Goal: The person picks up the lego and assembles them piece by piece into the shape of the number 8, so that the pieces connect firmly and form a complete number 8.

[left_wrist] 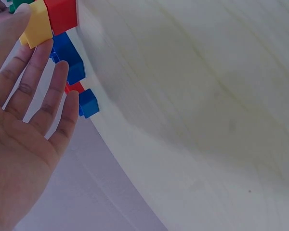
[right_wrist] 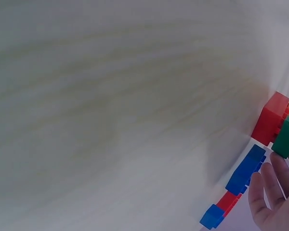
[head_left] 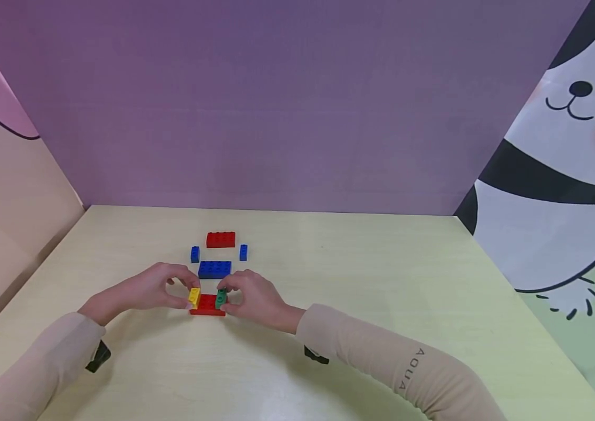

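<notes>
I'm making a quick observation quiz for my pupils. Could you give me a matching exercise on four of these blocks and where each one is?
1. yellow block
2. large blue block
3. green block
4. far red block

A. pinched by the right hand
B. farther off than any other block
C. pinched by the left hand
D. between the far red block and the near red block

Pairs: 1-C, 2-D, 3-A, 4-B

Pale table (head_left: 408, 280) bears two red bricks (head_left: 220, 240), three blue bricks (head_left: 215, 270).
</notes>
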The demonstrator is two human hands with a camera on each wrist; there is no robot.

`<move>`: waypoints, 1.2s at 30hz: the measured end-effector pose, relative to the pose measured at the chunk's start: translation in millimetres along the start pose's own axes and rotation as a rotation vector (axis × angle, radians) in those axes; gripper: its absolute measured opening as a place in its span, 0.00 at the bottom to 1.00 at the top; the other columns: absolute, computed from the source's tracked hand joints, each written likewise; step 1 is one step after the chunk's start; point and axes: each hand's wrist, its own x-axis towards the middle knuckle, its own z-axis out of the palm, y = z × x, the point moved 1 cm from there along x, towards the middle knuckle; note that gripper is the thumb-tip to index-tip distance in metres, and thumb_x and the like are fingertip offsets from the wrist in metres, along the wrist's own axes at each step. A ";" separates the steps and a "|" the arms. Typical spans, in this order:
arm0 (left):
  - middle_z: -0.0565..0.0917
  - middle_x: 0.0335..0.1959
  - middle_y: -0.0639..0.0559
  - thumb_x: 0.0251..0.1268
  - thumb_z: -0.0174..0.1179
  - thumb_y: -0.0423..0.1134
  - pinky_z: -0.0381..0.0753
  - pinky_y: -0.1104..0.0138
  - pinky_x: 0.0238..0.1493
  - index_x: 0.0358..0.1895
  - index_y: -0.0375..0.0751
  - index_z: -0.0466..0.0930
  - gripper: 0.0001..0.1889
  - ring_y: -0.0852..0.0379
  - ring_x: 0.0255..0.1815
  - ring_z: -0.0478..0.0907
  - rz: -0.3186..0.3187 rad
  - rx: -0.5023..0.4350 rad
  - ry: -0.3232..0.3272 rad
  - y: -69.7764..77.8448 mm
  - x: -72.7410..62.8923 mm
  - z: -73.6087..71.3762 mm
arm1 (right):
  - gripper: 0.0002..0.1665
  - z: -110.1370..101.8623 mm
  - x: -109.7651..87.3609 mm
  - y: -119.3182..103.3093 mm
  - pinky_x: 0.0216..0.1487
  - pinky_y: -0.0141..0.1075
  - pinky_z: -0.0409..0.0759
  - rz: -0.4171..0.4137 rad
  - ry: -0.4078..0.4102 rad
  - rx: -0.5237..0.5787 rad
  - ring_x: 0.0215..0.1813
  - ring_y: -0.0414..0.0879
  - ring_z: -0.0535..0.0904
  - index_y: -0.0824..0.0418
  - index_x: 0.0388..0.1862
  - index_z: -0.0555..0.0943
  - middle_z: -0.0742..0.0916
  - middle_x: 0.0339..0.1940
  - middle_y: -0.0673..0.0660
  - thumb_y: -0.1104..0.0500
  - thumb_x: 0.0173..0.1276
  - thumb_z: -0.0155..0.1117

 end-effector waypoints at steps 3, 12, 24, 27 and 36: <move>0.82 0.42 0.52 0.49 0.68 0.44 0.76 0.50 0.47 0.46 0.42 0.78 0.20 0.51 0.46 0.76 0.000 -0.003 -0.001 0.0 0.0 -0.1 | 0.18 0.6 -0.5 0.0 0.43 0.25 0.74 -0.008 0.007 -0.001 0.45 0.40 0.75 0.51 0.47 0.80 0.83 0.40 0.46 0.54 0.56 0.68; 0.81 0.42 0.52 0.49 0.68 0.45 0.76 0.50 0.47 0.46 0.44 0.78 0.20 0.51 0.46 0.76 -0.009 -0.013 -0.005 -1.7 -0.6 0.1 | 0.18 2.5 1.9 -1.0 0.41 0.24 0.73 -0.014 0.008 -0.010 0.44 0.40 0.75 0.52 0.46 0.81 0.84 0.38 0.45 0.54 0.55 0.69; 0.81 0.43 0.51 0.49 0.68 0.45 0.76 0.50 0.47 0.46 0.42 0.78 0.20 0.50 0.46 0.76 -0.009 -0.015 -0.004 -1.3 0.5 0.6 | 0.18 4.1 1.7 1.3 0.40 0.24 0.71 -0.001 0.031 0.017 0.42 0.40 0.75 0.51 0.46 0.82 0.84 0.37 0.45 0.54 0.55 0.69; 0.81 0.43 0.52 0.48 0.68 0.45 0.76 0.51 0.48 0.46 0.43 0.79 0.21 0.51 0.47 0.76 -0.021 -0.012 0.000 -1.7 0.6 1.7 | 0.18 4.5 1.1 2.2 0.40 0.24 0.71 0.000 0.034 0.024 0.43 0.40 0.75 0.51 0.46 0.82 0.84 0.37 0.45 0.54 0.55 0.69; 0.81 0.43 0.52 0.49 0.68 0.45 0.76 0.51 0.48 0.46 0.44 0.79 0.19 0.50 0.46 0.76 -0.005 -0.010 -0.001 -1.4 -0.5 1.4 | 0.18 4.4 0.8 2.9 0.37 0.23 0.70 -0.023 0.041 0.009 0.41 0.40 0.74 0.52 0.45 0.82 0.84 0.37 0.45 0.53 0.54 0.69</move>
